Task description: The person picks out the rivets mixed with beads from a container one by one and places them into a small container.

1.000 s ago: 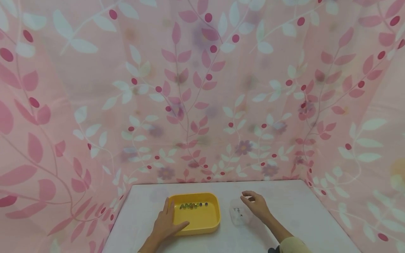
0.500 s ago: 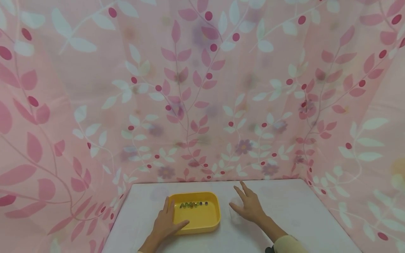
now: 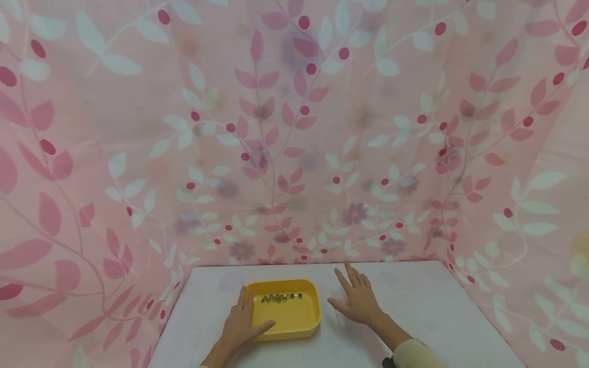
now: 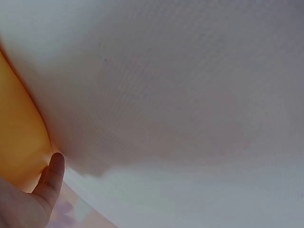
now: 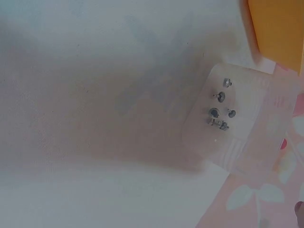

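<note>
A yellow tray (image 3: 294, 321) stands on the white table, holding a row of small round glassy beads (image 3: 277, 298) along its far side. My left hand (image 3: 239, 323) rests at the tray's left end, its straight fingers along the side and the thumb over the near rim; in the left wrist view a finger (image 4: 53, 175) touches the yellow wall. My right hand (image 3: 361, 302) hovers with spread fingers over a clear plastic box (image 5: 251, 126), mostly hidden beneath it in the head view. Several small silvery metal pieces (image 5: 221, 97), stud-like, lie inside the box.
The white table (image 3: 442, 317) extends to both sides of the hands. Behind it and at the sides hangs a pink curtain (image 3: 294, 204) with a leaf pattern. A narrow gap separates the tray from the clear box.
My right hand has gone from bent fingers beside the clear box to spread fingers above it, shifting slightly left. The left hand and the tray stay in place.
</note>
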A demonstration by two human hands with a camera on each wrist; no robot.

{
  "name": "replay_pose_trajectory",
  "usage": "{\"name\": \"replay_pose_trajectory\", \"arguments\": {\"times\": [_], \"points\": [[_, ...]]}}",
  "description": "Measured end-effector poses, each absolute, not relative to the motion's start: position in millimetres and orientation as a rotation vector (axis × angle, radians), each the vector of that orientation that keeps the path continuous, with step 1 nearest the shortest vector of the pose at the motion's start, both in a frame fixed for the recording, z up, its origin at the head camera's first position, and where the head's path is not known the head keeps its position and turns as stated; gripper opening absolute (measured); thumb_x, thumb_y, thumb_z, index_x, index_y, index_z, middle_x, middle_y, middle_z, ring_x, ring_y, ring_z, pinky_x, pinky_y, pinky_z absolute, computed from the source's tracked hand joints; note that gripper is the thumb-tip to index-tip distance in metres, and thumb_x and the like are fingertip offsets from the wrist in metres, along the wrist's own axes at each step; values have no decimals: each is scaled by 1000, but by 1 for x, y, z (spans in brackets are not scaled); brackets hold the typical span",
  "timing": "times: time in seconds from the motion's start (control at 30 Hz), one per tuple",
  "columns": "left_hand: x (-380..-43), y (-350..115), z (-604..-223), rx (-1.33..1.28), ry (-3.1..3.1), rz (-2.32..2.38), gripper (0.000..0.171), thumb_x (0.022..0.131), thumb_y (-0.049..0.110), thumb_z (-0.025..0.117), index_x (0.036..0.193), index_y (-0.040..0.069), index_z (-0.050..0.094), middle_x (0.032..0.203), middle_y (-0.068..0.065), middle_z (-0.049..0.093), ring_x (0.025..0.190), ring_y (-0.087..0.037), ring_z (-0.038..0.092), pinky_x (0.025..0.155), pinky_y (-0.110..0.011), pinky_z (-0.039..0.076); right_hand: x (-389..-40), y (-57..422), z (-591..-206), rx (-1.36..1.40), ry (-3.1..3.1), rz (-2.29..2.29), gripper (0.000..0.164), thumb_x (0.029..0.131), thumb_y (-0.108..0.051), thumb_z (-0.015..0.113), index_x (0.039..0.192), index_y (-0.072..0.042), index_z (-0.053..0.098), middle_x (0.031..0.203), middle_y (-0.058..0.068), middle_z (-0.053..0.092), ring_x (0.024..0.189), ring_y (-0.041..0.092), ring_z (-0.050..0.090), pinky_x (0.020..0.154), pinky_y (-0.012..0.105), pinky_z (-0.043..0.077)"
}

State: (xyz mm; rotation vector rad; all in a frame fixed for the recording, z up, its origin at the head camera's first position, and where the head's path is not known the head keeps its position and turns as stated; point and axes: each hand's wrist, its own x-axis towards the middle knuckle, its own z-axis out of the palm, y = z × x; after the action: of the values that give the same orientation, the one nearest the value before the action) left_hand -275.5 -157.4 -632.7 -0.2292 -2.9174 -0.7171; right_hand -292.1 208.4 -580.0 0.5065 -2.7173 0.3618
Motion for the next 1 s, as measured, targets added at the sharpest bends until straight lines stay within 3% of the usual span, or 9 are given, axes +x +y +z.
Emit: {"name": "replay_pose_trajectory", "arguments": {"times": [0.13,0.37,0.63,1.0], "points": [[-276,-158,-631,-231,-2914,-717,118,72,78,66,153,0,32,164,-21,13,112,-45,55,79,-54,53,-294,204,-577,507,-2750,330,86,86,-66,60,155,-21,34,166,12,12,146,38,28,114,62,24],[-277,-159,-634,-239,-2901,-754,117,72,76,67,153,0,31,165,-21,13,114,-47,55,79,-55,53,-295,198,-583,541,-2647,247,85,83,-62,66,151,-16,42,163,18,21,142,41,33,110,66,27],[-278,-160,-635,-247,-2901,-734,118,72,78,66,153,0,31,165,-21,13,113,-45,55,78,-53,53,-296,189,-587,577,-2608,176,84,83,-62,66,150,-17,43,163,19,21,143,42,32,110,66,28],[-278,-161,-640,-255,-2900,-736,117,72,79,64,153,1,32,164,-21,13,112,-47,55,74,-52,53,-295,178,-589,602,-2735,154,87,87,-69,56,155,-21,33,167,13,6,146,41,27,114,64,23]]}}
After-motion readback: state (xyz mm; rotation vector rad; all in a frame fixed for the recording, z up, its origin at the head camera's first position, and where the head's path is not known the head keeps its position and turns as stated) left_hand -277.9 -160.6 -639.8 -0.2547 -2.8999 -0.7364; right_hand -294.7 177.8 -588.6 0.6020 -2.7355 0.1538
